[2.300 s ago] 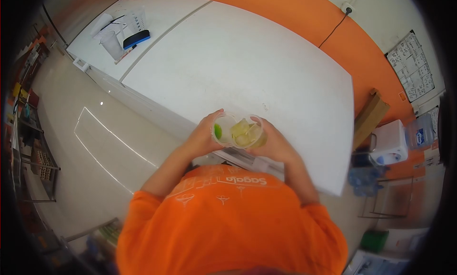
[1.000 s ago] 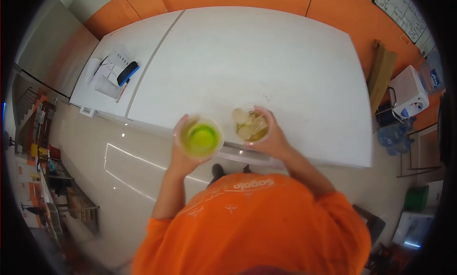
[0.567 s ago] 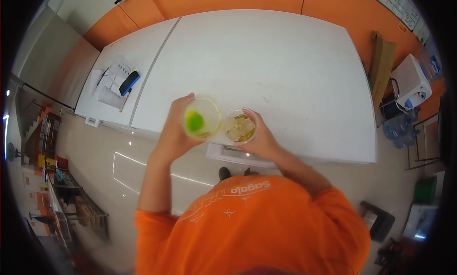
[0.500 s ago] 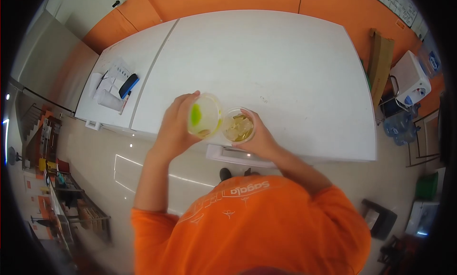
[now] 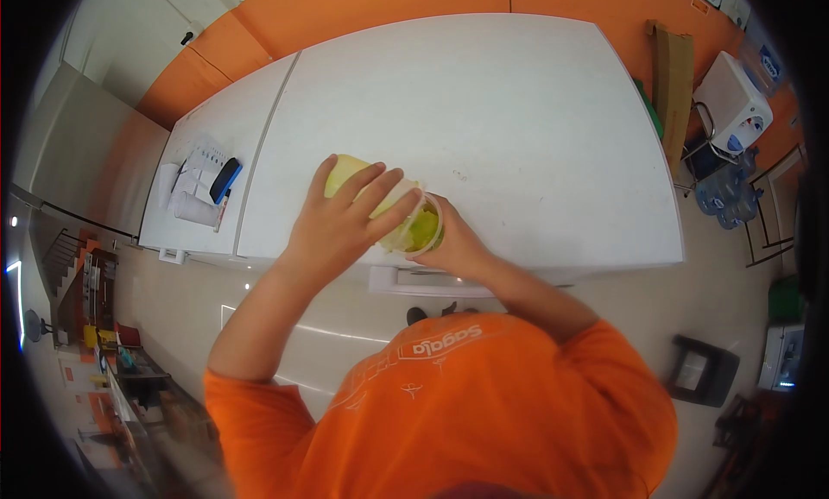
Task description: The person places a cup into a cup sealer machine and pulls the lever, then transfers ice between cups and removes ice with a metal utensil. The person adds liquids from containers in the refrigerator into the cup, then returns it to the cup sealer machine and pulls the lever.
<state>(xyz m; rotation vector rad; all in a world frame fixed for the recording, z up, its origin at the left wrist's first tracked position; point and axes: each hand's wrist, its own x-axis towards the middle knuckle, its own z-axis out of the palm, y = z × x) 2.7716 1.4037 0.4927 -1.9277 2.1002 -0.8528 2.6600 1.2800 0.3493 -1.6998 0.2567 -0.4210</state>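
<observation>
My left hand (image 5: pixel 341 218) is wrapped over a clear plastic cup (image 5: pixel 344 173) with a pale yellow-green tint. That cup is tipped to the right, its mouth against the rim of a second clear cup (image 5: pixel 429 231). Bright green and yellowish contents show in the second cup, which my right hand (image 5: pixel 453 240) grips from its right side. Both cups are over the near edge of the white freezer top (image 5: pixel 484 110). The tilted cup's inside is mostly hidden by my left fingers.
Papers, a grey-white cup (image 5: pixel 196 210) and a blue-black brush (image 5: pixel 225 180) lie at the left of the white top. At right stand a cardboard piece (image 5: pixel 671 93), a white dispenser (image 5: pixel 734 102) and blue bottles (image 5: pixel 727 197). A dark stool (image 5: pixel 704 369) is on the floor.
My left hand has tipped its cup over to the right onto the other cup's rim. Green now shows in the right cup, which held ice-like chunks and yellowish liquid. The view has shifted.
</observation>
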